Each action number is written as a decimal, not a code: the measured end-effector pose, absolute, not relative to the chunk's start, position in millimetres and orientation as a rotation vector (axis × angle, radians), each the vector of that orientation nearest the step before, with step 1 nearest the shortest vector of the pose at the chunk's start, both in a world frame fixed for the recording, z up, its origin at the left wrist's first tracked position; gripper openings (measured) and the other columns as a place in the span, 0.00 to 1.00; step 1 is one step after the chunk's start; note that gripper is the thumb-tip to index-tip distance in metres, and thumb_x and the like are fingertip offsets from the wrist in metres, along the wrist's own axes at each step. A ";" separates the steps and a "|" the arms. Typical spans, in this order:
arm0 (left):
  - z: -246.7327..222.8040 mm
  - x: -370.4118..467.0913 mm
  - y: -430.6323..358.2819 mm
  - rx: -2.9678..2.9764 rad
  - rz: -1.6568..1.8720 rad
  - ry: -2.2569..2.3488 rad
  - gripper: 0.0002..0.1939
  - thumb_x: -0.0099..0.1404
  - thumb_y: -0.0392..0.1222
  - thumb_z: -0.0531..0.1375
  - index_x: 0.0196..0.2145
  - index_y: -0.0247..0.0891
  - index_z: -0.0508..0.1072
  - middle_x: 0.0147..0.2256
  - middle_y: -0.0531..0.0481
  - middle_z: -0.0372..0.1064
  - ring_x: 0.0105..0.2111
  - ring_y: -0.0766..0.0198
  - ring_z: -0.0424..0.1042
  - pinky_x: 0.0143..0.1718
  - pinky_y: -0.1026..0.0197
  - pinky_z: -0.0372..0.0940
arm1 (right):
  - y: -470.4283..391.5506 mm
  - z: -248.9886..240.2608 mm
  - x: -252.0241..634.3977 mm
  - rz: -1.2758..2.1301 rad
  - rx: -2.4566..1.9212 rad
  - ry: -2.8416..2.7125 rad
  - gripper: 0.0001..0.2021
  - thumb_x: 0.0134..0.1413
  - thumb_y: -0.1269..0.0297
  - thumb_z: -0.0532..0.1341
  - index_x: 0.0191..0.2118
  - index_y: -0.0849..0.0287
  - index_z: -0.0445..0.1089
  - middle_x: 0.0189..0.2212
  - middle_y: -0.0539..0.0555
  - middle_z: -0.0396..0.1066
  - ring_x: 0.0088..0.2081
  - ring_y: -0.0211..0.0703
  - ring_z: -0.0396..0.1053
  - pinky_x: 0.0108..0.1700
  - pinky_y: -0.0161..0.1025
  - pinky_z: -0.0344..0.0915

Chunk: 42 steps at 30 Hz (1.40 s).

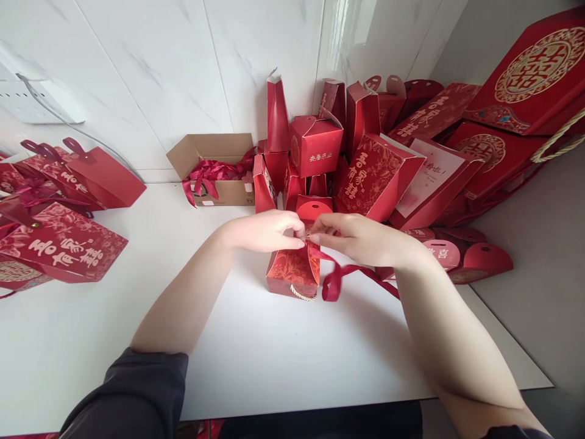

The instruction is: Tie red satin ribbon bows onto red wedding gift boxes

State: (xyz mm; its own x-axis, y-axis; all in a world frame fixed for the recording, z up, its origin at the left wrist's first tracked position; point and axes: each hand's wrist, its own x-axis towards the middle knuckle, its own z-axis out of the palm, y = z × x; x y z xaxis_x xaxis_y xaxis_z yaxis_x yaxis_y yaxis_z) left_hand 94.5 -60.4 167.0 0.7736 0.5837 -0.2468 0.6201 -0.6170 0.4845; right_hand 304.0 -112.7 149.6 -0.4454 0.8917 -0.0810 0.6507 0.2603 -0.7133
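Note:
A small red gift box [292, 271] with a floral pattern stands upright on the white table, and a twisted gold cord [302, 294] hangs over its front. My left hand [274, 230] is at the top of the box from the left, its thumb and fingers pinched together. From the right, my right hand [350, 235] pinches at the same spot, fingertips close to those of the left. A dark red ribbon [333, 283] trails from between the fingertips down the box's right side and on to the right. The pinched ends are mostly hidden by my fingers.
Behind the box, several red gift boxes [317, 146] are piled against the tiled wall. A cardboard box [228, 192] of loose ribbon stands back left. More red boxes [68, 244] with handles sit far left. Larger red boxes [539, 73] are stacked at the right wall.

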 end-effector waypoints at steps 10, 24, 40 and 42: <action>190.5 71.4 -75.9 2.498 0.011 1.208 0.17 0.62 0.57 0.56 0.29 0.40 0.71 0.32 0.52 0.71 0.27 0.65 0.66 0.27 0.62 0.54 | -95.1 123.0 284.1 1.204 -1.026 -1.993 0.13 0.60 0.54 0.58 0.35 0.59 0.70 0.30 0.51 0.69 0.30 0.38 0.63 0.33 0.37 0.59; 192.9 58.9 -67.9 2.369 -0.301 1.145 0.13 0.56 0.51 0.60 0.23 0.39 0.68 0.27 0.51 0.69 0.26 0.65 0.66 0.24 0.63 0.53 | -96.9 113.8 271.2 1.311 -1.170 -2.099 0.17 0.62 0.50 0.54 0.30 0.58 0.65 0.25 0.47 0.60 0.25 0.35 0.57 0.27 0.34 0.53; 195.2 59.1 -67.0 2.309 -0.317 1.190 0.19 0.53 0.59 0.63 0.32 0.41 0.74 0.34 0.51 0.75 0.32 0.61 0.72 0.28 0.63 0.58 | -92.6 104.3 265.3 1.429 -1.052 -1.971 0.18 0.61 0.47 0.56 0.31 0.59 0.66 0.24 0.46 0.59 0.26 0.35 0.57 0.28 0.34 0.53; 195.2 57.5 -65.6 2.305 -0.321 1.167 0.22 0.53 0.60 0.64 0.39 0.42 0.74 0.37 0.50 0.75 0.35 0.61 0.73 0.31 0.64 0.60 | -92.9 104.2 264.3 1.415 -1.048 -1.985 0.19 0.61 0.47 0.55 0.31 0.59 0.66 0.24 0.46 0.58 0.26 0.34 0.56 0.27 0.34 0.53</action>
State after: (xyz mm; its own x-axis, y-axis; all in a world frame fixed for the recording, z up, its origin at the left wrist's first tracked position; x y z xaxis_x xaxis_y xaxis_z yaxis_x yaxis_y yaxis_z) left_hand 57.5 -65.6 195.2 0.5982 0.6742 -0.4330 0.8009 -0.4850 0.3513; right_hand 264.3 -92.9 104.2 -0.5891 0.8067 -0.0460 0.3064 0.1704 -0.9365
